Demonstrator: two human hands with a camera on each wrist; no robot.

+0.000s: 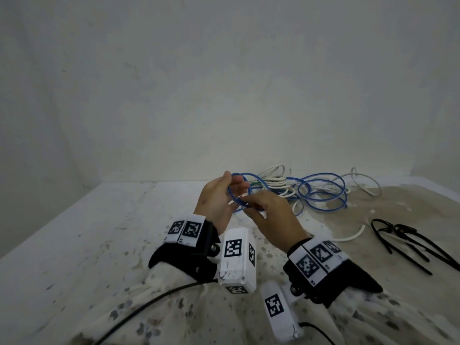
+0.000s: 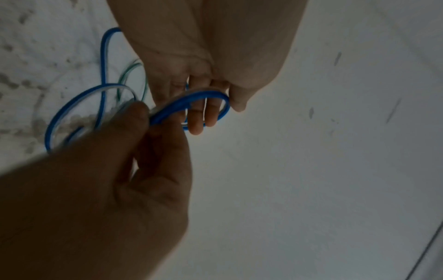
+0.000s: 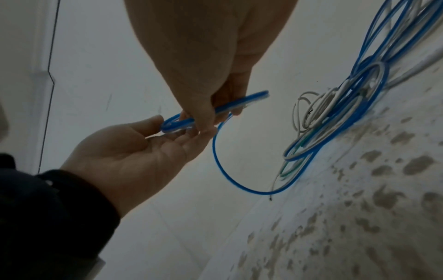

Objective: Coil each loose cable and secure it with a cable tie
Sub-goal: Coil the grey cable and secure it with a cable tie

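At the centre of the head view, the left hand [image 1: 216, 202] holds a small coil of thin blue plastic-coated cable [image 1: 238, 192], fingers [image 2: 196, 121] passed through its loops, thumb on the outside. The right hand [image 1: 272, 217] pinches the same coil between thumb and fingers. The rest of the blue cable trails right into a tangle with white cables [image 1: 276, 181] on the stained white desk [image 1: 99, 232]. Black cable ties [image 1: 408, 241] lie at right.
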